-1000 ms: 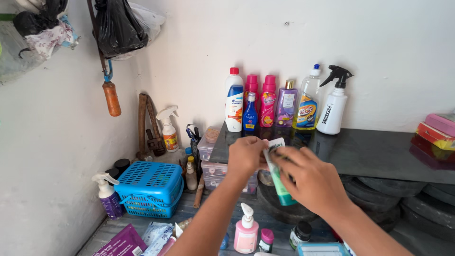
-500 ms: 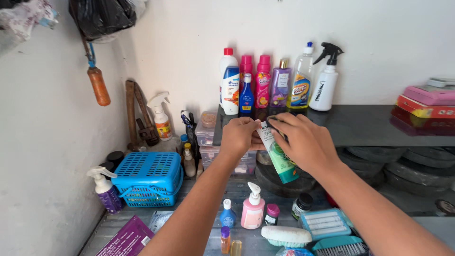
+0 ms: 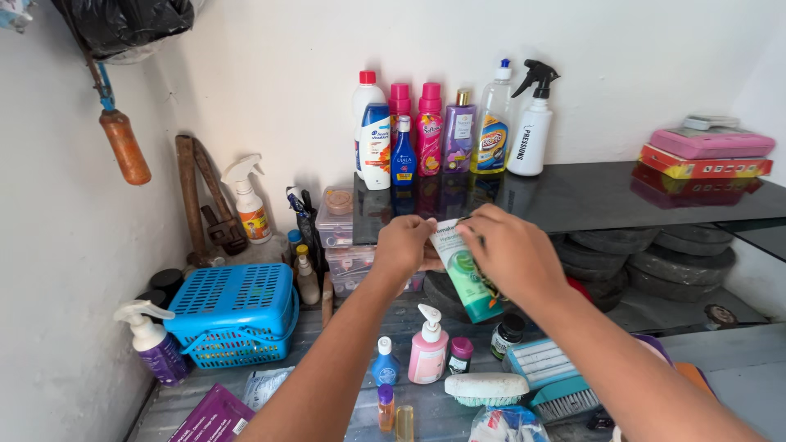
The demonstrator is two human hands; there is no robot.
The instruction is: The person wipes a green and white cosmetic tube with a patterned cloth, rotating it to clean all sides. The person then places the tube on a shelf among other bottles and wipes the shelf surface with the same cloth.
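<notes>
The green and white plastic tube (image 3: 467, 274) is held over the dark shelf edge (image 3: 622, 196); left hand (image 3: 405, 245) pinches its top, right hand (image 3: 508, 254) wraps its body. Better to keep it steady, squeezing lightly.

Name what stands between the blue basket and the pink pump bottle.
Head view: only a small blue bottle on the wet counter, between the blue basket and pink pump bottle.
</notes>
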